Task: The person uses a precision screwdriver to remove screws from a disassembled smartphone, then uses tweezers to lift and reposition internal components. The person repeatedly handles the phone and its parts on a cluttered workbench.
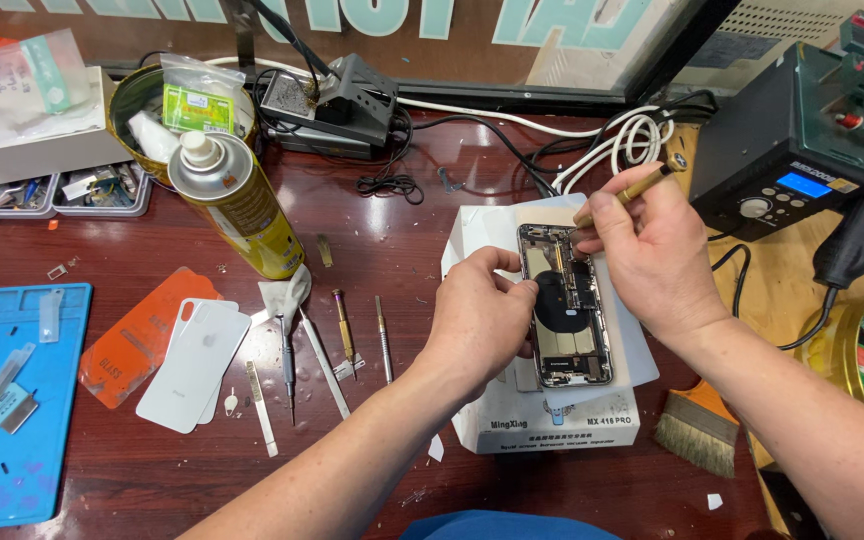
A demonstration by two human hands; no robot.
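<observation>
An opened phone [564, 310] with its insides showing lies on a white box [550, 420] in the middle of the bench. My left hand [477, 320] grips the phone's left edge and steadies it. My right hand [652, 255] holds a brass-coloured screwdriver [632, 190] with its tip pointing down at the upper part of the phone.
A yellow spray can [232, 205] stands at the left. A white phone back cover [195, 362], an orange case [137, 335], several small tools [337, 335] and a blue mat [17, 400] lie to the left. A black station [787, 135] and a brush [700, 425] are on the right.
</observation>
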